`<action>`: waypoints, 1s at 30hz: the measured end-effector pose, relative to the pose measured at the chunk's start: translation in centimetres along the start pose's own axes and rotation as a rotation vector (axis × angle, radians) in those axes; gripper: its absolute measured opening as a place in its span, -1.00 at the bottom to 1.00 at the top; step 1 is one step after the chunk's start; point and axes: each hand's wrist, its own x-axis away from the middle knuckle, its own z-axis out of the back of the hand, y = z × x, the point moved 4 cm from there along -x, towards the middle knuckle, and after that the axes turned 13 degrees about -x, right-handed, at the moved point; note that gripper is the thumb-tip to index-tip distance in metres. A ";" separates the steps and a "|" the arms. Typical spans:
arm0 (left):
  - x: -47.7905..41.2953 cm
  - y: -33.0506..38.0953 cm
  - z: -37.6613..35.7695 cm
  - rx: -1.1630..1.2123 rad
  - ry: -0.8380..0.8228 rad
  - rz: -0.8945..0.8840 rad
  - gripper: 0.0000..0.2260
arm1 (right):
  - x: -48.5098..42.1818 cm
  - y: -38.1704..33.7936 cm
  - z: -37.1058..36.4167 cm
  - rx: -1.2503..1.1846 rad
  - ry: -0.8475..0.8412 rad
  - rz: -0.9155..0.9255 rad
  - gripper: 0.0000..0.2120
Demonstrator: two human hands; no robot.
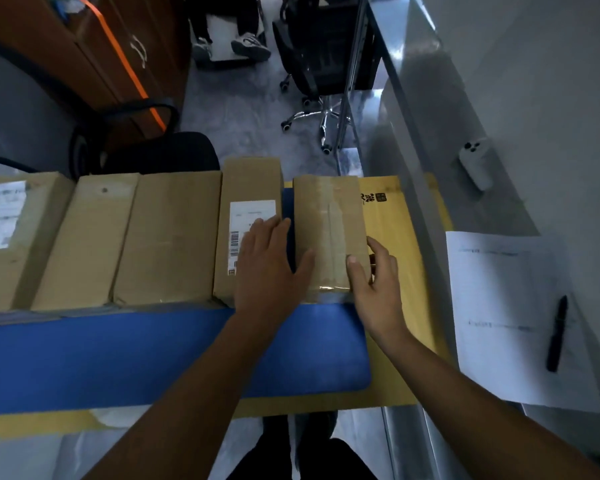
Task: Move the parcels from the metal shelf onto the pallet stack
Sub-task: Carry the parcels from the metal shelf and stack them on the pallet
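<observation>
Both hands [264, 268] [378, 289] flanking taped parcel [329, 233], fingers spreading, touching not clamping | risk: sliding off pallet stack's [153, 355] right edge.

Taped parcel [329, 233] lying on the mat [153, 355]; labelled parcel [248, 216] just left, paper sheet [513, 320] well right.

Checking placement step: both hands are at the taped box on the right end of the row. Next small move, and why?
Probably slide the taped parcel left until it sits flush against the labelled parcel. A gap showing the blue mat separates them, while the other boxes sit side by side. The left hand lies flat across that gap and the right hand cups the parcel's near right corner.
</observation>
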 end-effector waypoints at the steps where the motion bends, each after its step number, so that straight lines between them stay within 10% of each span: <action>1: -0.1 0.1 0.0 -0.008 0.000 0.000 -0.38 | -0.1 -0.1 -0.2 -0.006 -0.012 0.000 -0.48; 17: -0.2 0.4 1.3 0.081 -0.019 -0.015 -0.46 | 0.2 -1.4 -0.4 -0.026 -0.056 -0.129 -0.36; 30: 5.2 3.7 0.3 0.369 -0.096 -0.489 -0.61 | 13.1 -1.2 4.0 0.007 0.430 -0.170 -0.46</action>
